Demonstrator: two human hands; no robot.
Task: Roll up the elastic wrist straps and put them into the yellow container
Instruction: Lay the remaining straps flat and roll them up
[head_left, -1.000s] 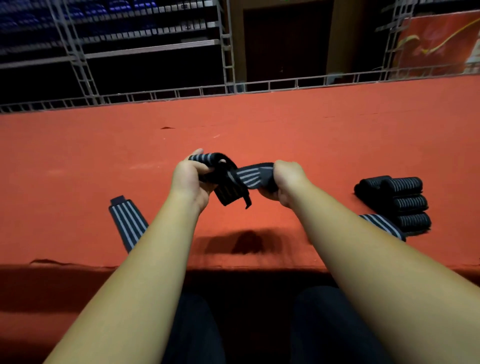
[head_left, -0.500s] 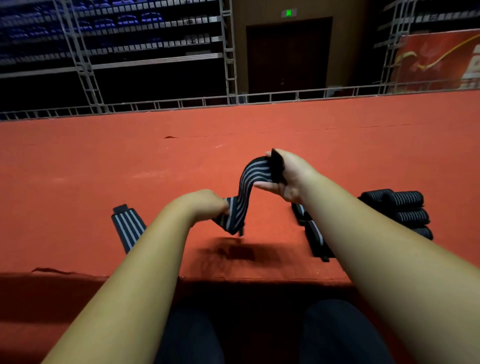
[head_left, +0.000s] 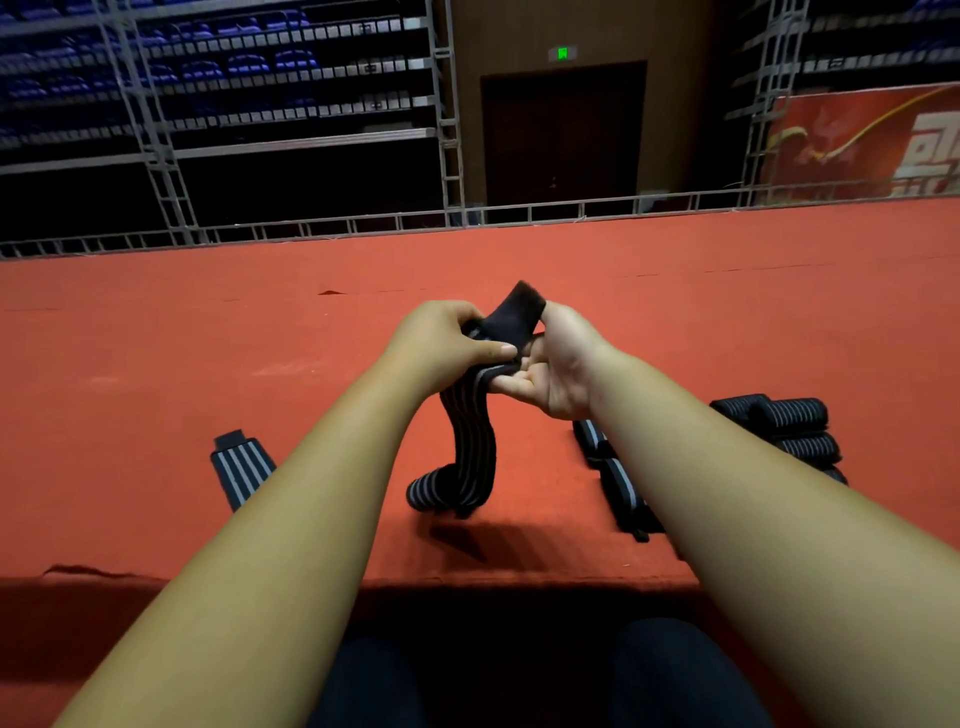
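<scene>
Left hand (head_left: 441, 345) fingers (head_left: 496, 351) clamped on held strap (head_left: 470, 447), thumb on top, just below the black tab end. Right hand (head_left: 563, 369) palm up, fingers (head_left: 511, 383) loosely curled under the same spot, thumb pinning the tab, tab end sticking up between both hands. Hands touching, raised over the middle of the red platform (head_left: 156, 364).

Rest of held strap hanging down, striped, curled at the bottom, close to the near edge. Touching the carpet or not: cannot tell, shadow right below it.

Open room: bare carpet from the hands out to the far edge, bounded there by a metal rail (head_left: 467, 221). Bare patch too between held strap and flat strap (head_left: 241, 470) at near left.

Near right: loose strap (head_left: 618, 483) running toward the near edge, just beside the right forearm (head_left: 753, 519) and mostly hidden behind it. Further right, rolled straps (head_left: 784, 421) stacked and touching, lower ones cut off by the same forearm, count unclear. Near end of flat strap hidden behind left forearm (head_left: 291, 519). Near edge itself in deep shadow, hard to make out.
</scene>
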